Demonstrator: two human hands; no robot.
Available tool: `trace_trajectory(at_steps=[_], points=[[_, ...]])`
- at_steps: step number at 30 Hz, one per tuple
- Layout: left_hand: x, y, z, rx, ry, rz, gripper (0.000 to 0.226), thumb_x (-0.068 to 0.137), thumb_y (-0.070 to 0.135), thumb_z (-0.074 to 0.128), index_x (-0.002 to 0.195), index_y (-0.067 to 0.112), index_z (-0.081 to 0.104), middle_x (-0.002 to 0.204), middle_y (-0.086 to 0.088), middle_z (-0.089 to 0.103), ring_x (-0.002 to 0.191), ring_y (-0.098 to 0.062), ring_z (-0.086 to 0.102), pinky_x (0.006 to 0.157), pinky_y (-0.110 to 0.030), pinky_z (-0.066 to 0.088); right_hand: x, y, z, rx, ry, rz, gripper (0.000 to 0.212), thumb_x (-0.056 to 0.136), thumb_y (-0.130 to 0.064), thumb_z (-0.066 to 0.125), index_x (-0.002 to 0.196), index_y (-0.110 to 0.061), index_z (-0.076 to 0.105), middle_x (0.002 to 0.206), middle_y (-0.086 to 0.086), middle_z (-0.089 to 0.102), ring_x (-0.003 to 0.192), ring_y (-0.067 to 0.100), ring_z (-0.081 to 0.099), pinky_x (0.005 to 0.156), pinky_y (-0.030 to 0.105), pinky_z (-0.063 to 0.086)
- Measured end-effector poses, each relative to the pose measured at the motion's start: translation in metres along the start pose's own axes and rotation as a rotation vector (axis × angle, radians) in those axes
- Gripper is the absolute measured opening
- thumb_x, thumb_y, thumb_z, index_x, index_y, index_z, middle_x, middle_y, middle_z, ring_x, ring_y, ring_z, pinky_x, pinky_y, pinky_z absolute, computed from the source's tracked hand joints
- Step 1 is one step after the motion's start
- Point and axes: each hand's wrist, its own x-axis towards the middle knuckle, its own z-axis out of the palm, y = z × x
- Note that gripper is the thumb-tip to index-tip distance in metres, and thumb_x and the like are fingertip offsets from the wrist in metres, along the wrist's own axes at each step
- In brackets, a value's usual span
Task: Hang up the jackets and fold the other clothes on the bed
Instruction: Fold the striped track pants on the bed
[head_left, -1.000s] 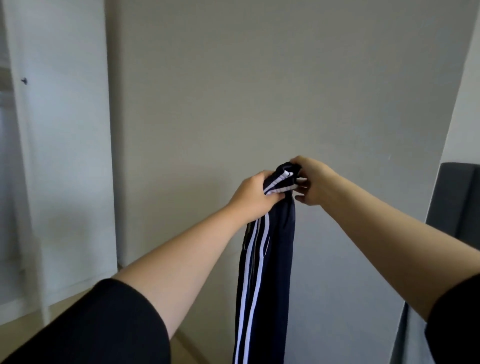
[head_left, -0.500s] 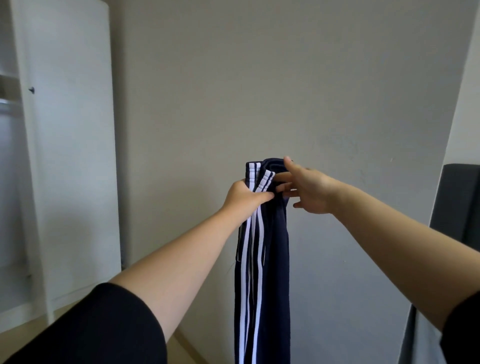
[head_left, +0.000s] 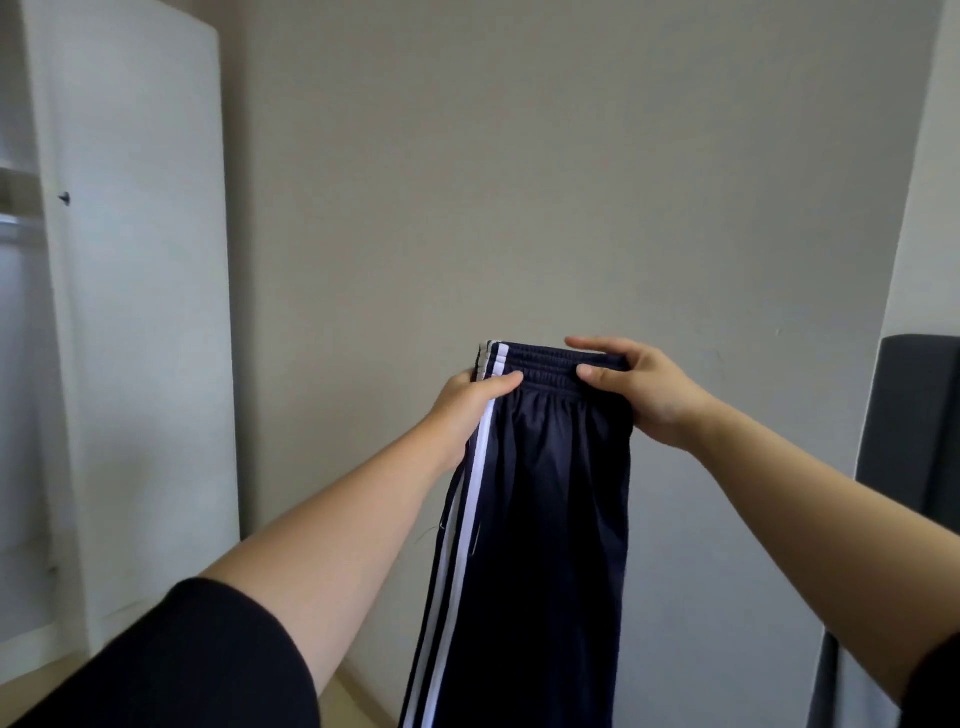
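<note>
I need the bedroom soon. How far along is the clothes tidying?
Nothing finished shows here. The left hand and right hand hold navy trousers by the waistband, hanging unfolded. Folding them remains; other clothes are out of view.

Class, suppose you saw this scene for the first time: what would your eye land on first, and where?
Dead centre, navy track pants with white side stripes hang by their waistband, which the left hand grips at the striped edge and the right hand pinches at the other end. A white wardrobe door stands at the left.
</note>
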Motion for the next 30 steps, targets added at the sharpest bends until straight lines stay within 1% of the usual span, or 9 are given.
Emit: trace_trajectory(at_steps=[4,6,9,15,18,21,25,27,30], points=[[0.003,0.004,0.000,0.309,0.159,0.261,0.057,0.076,0.019,0.077,0.122,0.028,0.046,0.103,-0.001,0.065,0.092,-0.013,0.065,0.085,-0.026,0.051,0.000,0.005,0.004,-0.011,0.096,-0.043,0.020,0.087,0.005,0.060,0.088,-0.012,0.072,0.087,0.005,0.072,0.074,0.010,0.069,0.069,0.019,0.056],[0.003,0.006,-0.002,0.406,0.158,0.337,0.051,0.074,0.022,0.078,0.111,0.035,0.045,0.100,0.004,0.062,0.085,-0.009,0.062,0.076,-0.017,0.049,0.000,0.008,0.005,0.006,0.115,-0.056,0.020,0.087,0.006,0.060,0.085,-0.011,0.072,0.084,0.002,0.073,0.074,0.010,0.069,0.069,0.019,0.055],[0.002,0.008,-0.006,0.526,0.170,0.426,0.037,0.075,0.025,0.077,0.093,0.035,0.046,0.091,0.009,0.059,0.078,-0.004,0.057,0.063,-0.006,0.042,0.000,0.007,0.006,0.014,0.123,-0.070,0.021,0.086,0.005,0.061,0.081,-0.012,0.073,0.079,0.000,0.074,0.072,0.010,0.069,0.065,0.019,0.055],[-0.002,0.007,-0.009,0.616,0.182,0.511,0.037,0.078,0.026,0.074,0.091,0.031,0.040,0.087,0.001,0.063,0.071,-0.014,0.057,0.069,-0.030,0.048,-0.002,0.004,0.007,-0.028,0.118,-0.069,0.016,0.084,0.002,0.065,0.079,-0.011,0.072,0.078,0.000,0.074,0.070,0.010,0.070,0.064,0.019,0.055],[-0.003,0.008,-0.007,0.626,0.193,0.524,0.036,0.080,0.026,0.072,0.089,0.029,0.038,0.083,-0.001,0.061,0.070,-0.019,0.057,0.067,-0.033,0.048,-0.003,-0.002,0.004,-0.093,0.071,-0.029,0.010,0.082,-0.001,0.069,0.079,-0.011,0.071,0.074,0.001,0.072,0.067,0.011,0.068,0.062,0.019,0.054],[-0.003,0.010,-0.005,0.602,0.174,0.501,0.034,0.082,0.025,0.071,0.085,0.027,0.038,0.079,-0.001,0.056,0.066,-0.014,0.050,0.063,-0.029,0.043,-0.004,-0.009,-0.001,-0.217,0.025,0.025,0.012,0.081,-0.004,0.072,0.074,-0.011,0.064,0.065,-0.001,0.066,0.058,0.012,0.063,0.053,0.020,0.050],[-0.002,0.012,-0.001,0.591,0.137,0.416,0.029,0.084,0.028,0.069,0.088,0.027,0.040,0.079,0.005,0.052,0.066,-0.009,0.048,0.059,-0.023,0.037,-0.005,-0.012,-0.004,-0.448,0.096,-0.028,0.020,0.083,-0.010,0.071,0.068,-0.013,0.058,0.058,-0.005,0.059,0.053,0.009,0.053,0.051,0.018,0.042],[-0.003,0.012,0.003,0.503,0.146,0.324,0.030,0.084,0.031,0.069,0.100,0.022,0.045,0.087,0.005,0.057,0.076,-0.010,0.055,0.067,-0.025,0.043,-0.004,-0.010,-0.003,-0.482,0.155,-0.063,0.022,0.085,-0.012,0.069,0.067,-0.013,0.057,0.061,-0.003,0.058,0.053,0.008,0.051,0.050,0.017,0.041],[-0.005,0.013,0.006,0.079,0.033,0.036,0.041,0.083,0.027,0.073,0.117,0.013,0.054,0.108,-0.007,0.068,0.100,-0.021,0.066,0.093,-0.040,0.051,-0.001,-0.008,0.000,-0.426,0.254,-0.135,0.024,0.085,-0.010,0.069,0.065,-0.015,0.057,0.062,-0.001,0.055,0.048,0.003,0.048,0.046,0.013,0.039]])
